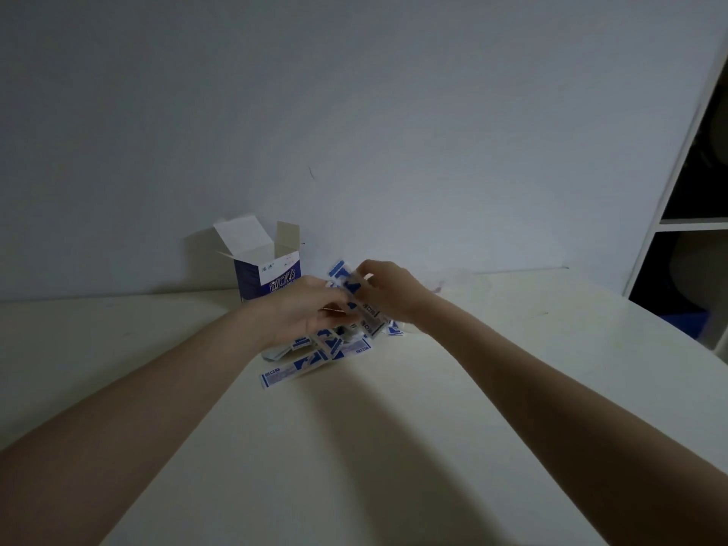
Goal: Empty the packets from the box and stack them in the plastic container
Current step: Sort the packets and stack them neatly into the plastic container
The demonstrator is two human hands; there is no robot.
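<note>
Packets [356, 297] held in both hands, box [268, 275] open

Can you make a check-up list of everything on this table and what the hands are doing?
Surface: pale table, dimly lit.
Job's things: open box upright at the wall; loose packets piled before it; held packets; clear plastic container, faint.
Clutter: nothing seen.
Grippers: left hand and right hand both pinch the held packets.
Cables: nothing seen.
Surroundings: bare wall; white shelf unit at right.
</note>
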